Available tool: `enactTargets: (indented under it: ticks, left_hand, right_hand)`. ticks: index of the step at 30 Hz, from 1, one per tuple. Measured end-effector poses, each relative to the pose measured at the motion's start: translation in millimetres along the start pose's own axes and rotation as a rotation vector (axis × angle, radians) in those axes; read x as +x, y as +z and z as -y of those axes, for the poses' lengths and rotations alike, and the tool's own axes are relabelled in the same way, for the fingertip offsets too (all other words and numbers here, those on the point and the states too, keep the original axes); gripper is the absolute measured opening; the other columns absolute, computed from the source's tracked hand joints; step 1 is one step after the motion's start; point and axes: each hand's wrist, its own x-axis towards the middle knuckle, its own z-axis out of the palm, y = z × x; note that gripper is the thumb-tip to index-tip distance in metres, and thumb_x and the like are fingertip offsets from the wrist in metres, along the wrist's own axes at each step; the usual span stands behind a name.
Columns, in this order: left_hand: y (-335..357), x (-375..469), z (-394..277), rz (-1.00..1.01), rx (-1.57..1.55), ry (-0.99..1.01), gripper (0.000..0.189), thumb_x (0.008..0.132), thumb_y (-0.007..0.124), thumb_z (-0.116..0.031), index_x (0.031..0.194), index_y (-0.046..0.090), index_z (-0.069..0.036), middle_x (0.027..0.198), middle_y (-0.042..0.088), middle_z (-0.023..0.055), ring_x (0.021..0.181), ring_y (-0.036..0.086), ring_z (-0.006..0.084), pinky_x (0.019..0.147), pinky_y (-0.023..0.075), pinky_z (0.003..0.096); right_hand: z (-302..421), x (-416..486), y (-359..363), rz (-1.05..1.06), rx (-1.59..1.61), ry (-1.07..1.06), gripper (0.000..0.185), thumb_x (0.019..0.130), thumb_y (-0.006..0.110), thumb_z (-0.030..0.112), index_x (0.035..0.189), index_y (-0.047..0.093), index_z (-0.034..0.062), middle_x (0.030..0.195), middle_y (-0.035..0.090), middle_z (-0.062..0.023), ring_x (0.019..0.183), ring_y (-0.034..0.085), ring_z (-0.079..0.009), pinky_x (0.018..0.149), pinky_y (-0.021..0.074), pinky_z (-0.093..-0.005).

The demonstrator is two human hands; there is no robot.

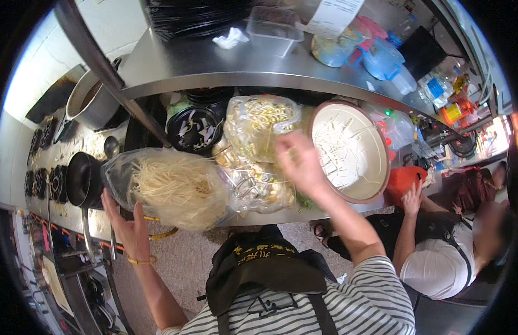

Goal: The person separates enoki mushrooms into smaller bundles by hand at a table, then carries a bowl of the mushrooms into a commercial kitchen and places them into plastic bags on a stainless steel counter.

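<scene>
My left hand (pixel 127 226), fingers spread and holding nothing, is beside the lower left edge of a clear plastic bag of pale noodles (pixel 175 180). My right hand (pixel 298 161) is blurred, with its fingers curled, over the right edge of an open bag of bean sprouts (pixel 263 115); whether it holds anything cannot be made out. To its right stands a large cream bowl with a brown rim (pixel 374 176), with pale sprouts scattered in it. Between the noodles and the bowl lies another clear bag (pixel 259 188) with pale food and metal tongs partly visible.
A black bowl with purplish scraps (pixel 194 130) stands behind the noodles. At left are a black pan (pixel 84 180), a large pot (pixel 93 100) and stove burners. A steel shelf (pixel 192 65) runs above the counter. A co-worker (pixel 435 259) is at right beside a red bag (pixel 403 184).
</scene>
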Motion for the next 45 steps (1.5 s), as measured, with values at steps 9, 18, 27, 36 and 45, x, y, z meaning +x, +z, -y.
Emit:
enactTargets:
  ticks: [9,18,27,36,45]
  left_hand:
    - [60.7,-84.0,-115.6,0.400,-0.441,0.219,0.048,0.086,0.059,-0.001,0.132,0.045,-0.001,0.136,0.046,0.0175,0.117,0.053,0.0259,0.077,0.0537,0.0312]
    - [261.5,-136.5,-247.7,1.462,-0.888,-0.614,0.068,0.088,0.065,-0.026,0.138,0.030,0.003,0.135,0.042,0.0254,0.110,0.058,0.0348,0.080,0.0598,0.0420]
    - [278.5,-159.8,-234.2,1.286,-1.035,-0.724,0.054,0.085,0.057,0.001,0.133,0.035,-0.011,0.114,0.058,0.0115,0.097,0.063,0.0223,0.068,0.0607,0.0363]
    - [271.2,-154.0,-242.2,1.279,-1.099,-0.774,0.053,0.087,0.057,0.000,0.134,0.033,-0.003,0.123,0.053,0.0174,0.103,0.062,0.0294,0.081,0.0585,0.0425]
    - [271.0,-154.0,-240.7,1.346,-1.072,-0.810,0.043,0.088,0.059,-0.005,0.128,0.043,-0.003,0.119,0.056,0.0134,0.105,0.061,0.0264,0.087,0.0551,0.0447]
  right_hand:
    - [-289.3,-63.7,-90.7,0.227,-0.755,0.831,0.048,0.086,0.059,0.036,0.112,0.057,-0.0047,0.105,0.063,-0.0259,0.101,0.061,-0.0351,0.088,0.0472,-0.0433]
    - [-220.2,-50.1,-31.2,0.727,0.044,0.221,0.044,0.089,0.059,0.041,0.105,0.062,-0.0001,0.100,0.063,-0.0202,0.092,0.060,-0.0347,0.084,0.0475,-0.0426]
    - [-227.0,-18.0,-104.7,0.327,-0.531,-0.061,0.043,0.073,0.065,0.010,0.114,0.056,0.0027,0.110,0.054,-0.0171,0.101,0.052,-0.0343,0.083,0.0432,-0.0455]
    - [-276.5,-12.3,-210.1,0.125,-0.807,0.273,0.026,0.077,0.056,0.005,0.103,0.063,0.0036,0.092,0.063,-0.0182,0.079,0.063,-0.0320,0.064,0.0522,-0.0429]
    - [-220.9,-17.7,-68.0,0.309,-0.154,0.278,0.055,0.086,0.062,0.030,0.130,0.048,0.0003,0.126,0.052,-0.0256,0.120,0.047,-0.0399,0.102,0.0389,-0.0421]
